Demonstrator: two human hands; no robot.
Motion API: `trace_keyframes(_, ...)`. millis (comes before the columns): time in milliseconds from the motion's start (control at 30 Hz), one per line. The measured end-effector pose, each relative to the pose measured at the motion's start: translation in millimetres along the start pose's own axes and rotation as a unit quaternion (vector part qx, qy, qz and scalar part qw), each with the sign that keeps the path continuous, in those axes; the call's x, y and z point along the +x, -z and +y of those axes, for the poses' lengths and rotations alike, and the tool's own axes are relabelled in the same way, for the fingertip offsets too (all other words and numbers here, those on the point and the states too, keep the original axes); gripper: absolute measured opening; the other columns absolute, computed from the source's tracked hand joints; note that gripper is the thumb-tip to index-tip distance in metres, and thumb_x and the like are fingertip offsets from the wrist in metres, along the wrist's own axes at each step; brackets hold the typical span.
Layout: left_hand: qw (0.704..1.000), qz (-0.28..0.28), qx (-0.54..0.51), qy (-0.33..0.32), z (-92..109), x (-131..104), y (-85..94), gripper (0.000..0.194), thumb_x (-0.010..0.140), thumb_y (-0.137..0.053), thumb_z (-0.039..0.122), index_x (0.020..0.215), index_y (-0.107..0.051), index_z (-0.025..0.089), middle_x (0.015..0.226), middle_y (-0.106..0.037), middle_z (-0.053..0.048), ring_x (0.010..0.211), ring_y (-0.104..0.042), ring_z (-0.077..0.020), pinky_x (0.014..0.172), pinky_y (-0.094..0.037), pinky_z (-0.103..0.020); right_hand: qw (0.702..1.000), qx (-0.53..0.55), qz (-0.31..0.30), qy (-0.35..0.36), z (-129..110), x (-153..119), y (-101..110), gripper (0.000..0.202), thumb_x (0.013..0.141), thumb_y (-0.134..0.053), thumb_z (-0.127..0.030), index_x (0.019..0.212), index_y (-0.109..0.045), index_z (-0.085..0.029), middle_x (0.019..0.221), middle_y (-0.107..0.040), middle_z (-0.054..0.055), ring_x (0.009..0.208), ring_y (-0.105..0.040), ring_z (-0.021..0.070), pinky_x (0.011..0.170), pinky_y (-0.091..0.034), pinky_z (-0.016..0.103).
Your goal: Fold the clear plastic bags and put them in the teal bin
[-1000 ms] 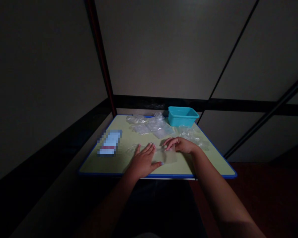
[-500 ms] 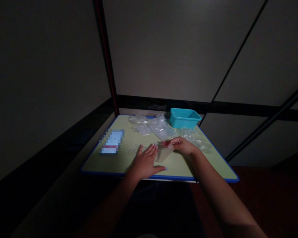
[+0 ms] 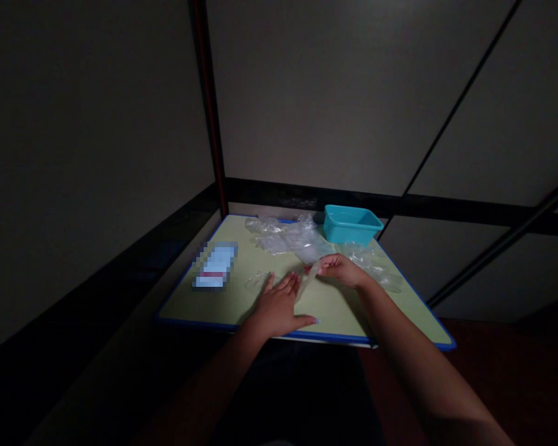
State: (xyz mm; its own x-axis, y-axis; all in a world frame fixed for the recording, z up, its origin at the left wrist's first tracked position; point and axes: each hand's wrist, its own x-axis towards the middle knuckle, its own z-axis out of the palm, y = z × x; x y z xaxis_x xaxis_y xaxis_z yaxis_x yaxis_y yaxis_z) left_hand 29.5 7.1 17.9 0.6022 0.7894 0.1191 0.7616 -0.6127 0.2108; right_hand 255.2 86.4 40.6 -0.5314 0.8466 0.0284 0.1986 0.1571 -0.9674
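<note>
My left hand lies flat with its fingers spread, pressing a clear plastic bag against the table. Pinched in my right hand is the near part of that thin, see-through plastic, lifted off the tabletop beside my left fingers. More crumpled clear plastic bags lie in a loose pile beyond both hands. Another clear plastic bag rests to the right, partly behind my right wrist.
A turquoise plastic basin stands at the table's back right corner. On the left lies a phone-like object, blurred out by pixels. Blue edging runs round the table, and wall panels rise behind and at left.
The plastic in my right hand has been raised and folded up more steeply towards the left. My left hand stays flat on the table. The whole view has shifted slightly.
</note>
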Motion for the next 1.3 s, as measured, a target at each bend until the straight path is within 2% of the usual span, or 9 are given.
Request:
trace_keyframes(233, 1.000, 0.000, -0.018, 0.009, 2, 0, 2.8, 0.092, 0.078, -0.035, 0.077, 0.145, -0.028, 0.015, 0.151, -0.027, -0.014, 0.141, -0.019, -0.0262, 0.114, -0.002, -0.050, 1.000, 0.004, -0.001, -0.012, -16, 15, -7, 0.037, 0.058, -0.080, -0.047, 0.065, -0.066, -0.014, 0.061, -0.063, -0.001, 0.055, -0.052, 0.0096, 0.058, -0.041, 0.025)
trace_keyframes(533, 1.000, 0.018, -0.023, 0.000, 3, -2, 3.6, 0.086, 0.080, -0.035, 0.075, 0.144, -0.030, 0.019, 0.150, -0.031, -0.012, 0.140, -0.023, -0.0260, 0.113, -0.004, -0.051, 0.998, -0.022, -0.060, 0.008, -24, 37, -12, 0.038, 0.060, -0.077, -0.050, 0.074, -0.071, -0.015, 0.071, -0.069, 0.003, 0.072, -0.062, 0.0184, 0.075, -0.047, 0.033)
trace_keyframes(700, 1.000, 0.024, -0.012, 0.002, 3, -2, 2.5, 0.089, 0.080, -0.033, 0.076, 0.145, -0.028, 0.016, 0.149, -0.034, -0.014, 0.139, -0.025, -0.0278, 0.114, -0.004, -0.050, 0.998, -0.044, -0.054, 0.011, -21, 50, -15, 0.038, 0.060, -0.077, -0.050, 0.070, -0.069, -0.014, 0.067, -0.066, 0.001, 0.066, -0.058, 0.0148, 0.071, -0.045, 0.030)
trace_keyframes(833, 0.999, 0.034, 0.002, -0.002, 2, -2, -0.4, 0.088, 0.080, -0.031, 0.077, 0.146, -0.027, 0.019, 0.148, -0.037, -0.012, 0.137, -0.030, -0.0293, 0.114, -0.006, -0.049, 0.997, -0.050, -0.054, 0.012, -18, 58, -18, 0.039, 0.058, -0.077, -0.051, 0.067, -0.068, -0.013, 0.062, -0.062, -0.001, 0.061, -0.053, 0.0123, 0.066, -0.042, 0.028)
trace_keyframes(1033, 0.999, 0.032, 0.005, 0.006, 3, -2, 1.0, 0.093, 0.080, -0.027, 0.078, 0.139, -0.040, 0.007, 0.142, -0.043, -0.019, 0.135, -0.033, -0.0273, 0.115, -0.004, -0.046, 0.997, -0.052, -0.063, 0.006, -18, 67, -24, 0.037, 0.058, -0.077, -0.048, 0.065, -0.068, -0.013, 0.059, -0.058, -0.002, 0.058, -0.048, 0.0107, 0.063, -0.039, 0.027)
trace_keyframes(1300, 0.999, 0.029, 0.001, 0.016, 2, -2, 0.4, 0.094, 0.079, -0.024, 0.080, 0.137, -0.042, 0.008, 0.141, -0.045, -0.018, 0.135, -0.034, -0.0270, 0.115, -0.005, -0.044, 0.996, -0.049, -0.077, -0.004, -19, 71, -29, 0.036, 0.058, -0.077, -0.047, 0.067, -0.069, -0.013, 0.059, -0.060, -0.002, 0.058, -0.049, 0.0104, 0.064, -0.040, 0.026)
